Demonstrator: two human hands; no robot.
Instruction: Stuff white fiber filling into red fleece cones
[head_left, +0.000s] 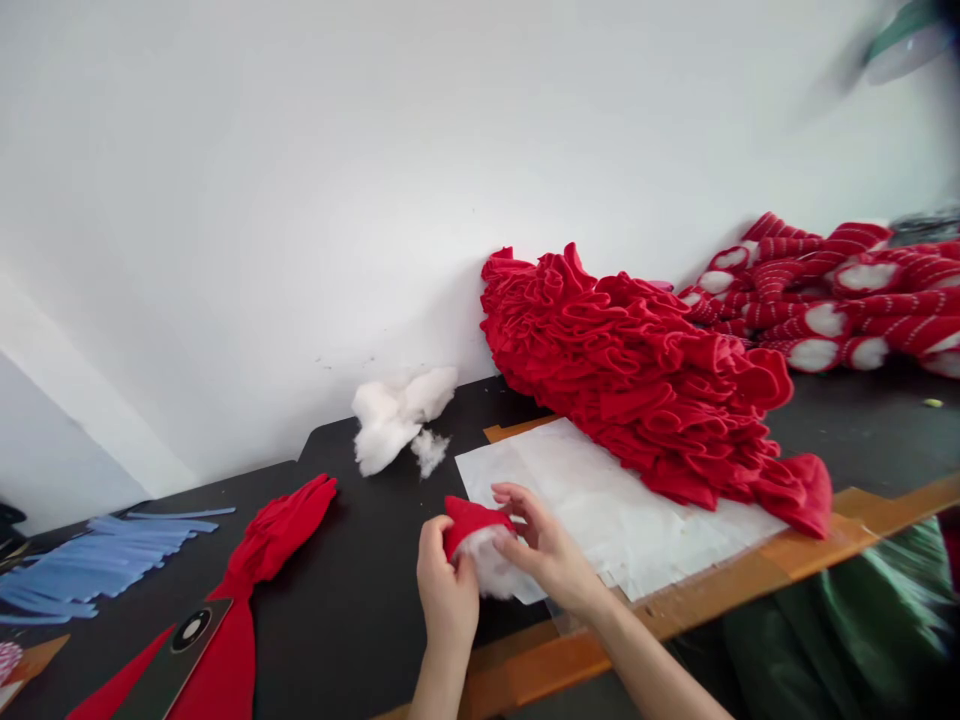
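Note:
Near the table's front edge, my left hand [448, 580] is closed around a small red felt pouch [466, 520]. White stuffing [491, 562] bulges from the pouch's opening, which faces toward me. My right hand [545, 553] is at the opening, with its thumb and fingers bent against the stuffing and the red rim. Its fingertips are partly hidden behind the pouch. Behind the hands, a loose clump of white fluffy stuffing [397, 415] lies by the wall. To the right, a large heap of red felt pieces [622, 370] rests partly on a white sheet [577, 510].
Red striped stuffed tubes [832, 290] are piled at the back right. On the left lie blue strips [97, 560], gathered red cloth [277, 535] and a dark phone [172, 665] on top of it. Brown tape [547, 675] lines the front edge; green material [847, 620] is below.

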